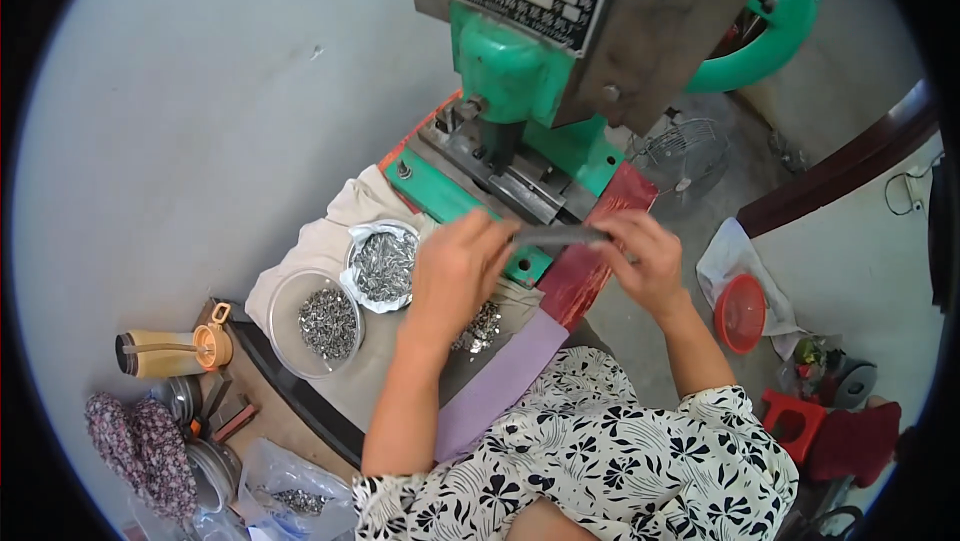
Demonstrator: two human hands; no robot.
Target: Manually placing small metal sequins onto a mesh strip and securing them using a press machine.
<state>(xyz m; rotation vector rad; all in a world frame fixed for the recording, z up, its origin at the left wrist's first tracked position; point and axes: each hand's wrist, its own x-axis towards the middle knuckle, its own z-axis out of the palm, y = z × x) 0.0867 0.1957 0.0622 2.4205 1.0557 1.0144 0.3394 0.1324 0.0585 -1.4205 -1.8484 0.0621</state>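
Note:
A short dark grey bar (560, 235), blurred, spans the gap between my two hands, in front of a green press (505, 56). My left hand (460, 266) has its fingers closed at the bar's left end. At the other end, my right hand (645, 256) pinches it between thumb and fingers. Just beyond the bar lies the press's metal die bed (525, 191), under the ram. Beside my left hand stands a foil-lined bowl (384, 266) of small shiny metal pieces. Left of that is a clear plastic bowl (285, 346) of small metal parts. Below my left wrist lies a loose pile of metal pieces (480, 329), partly hidden.
The press has a green handwheel (765, 61) at upper right. At left are a yellow bottle (165, 351), a patterned cloth bundle (145, 451) and a plastic bag (290, 486). A red basin (740, 313) and a red stool (792, 423) stand on the right.

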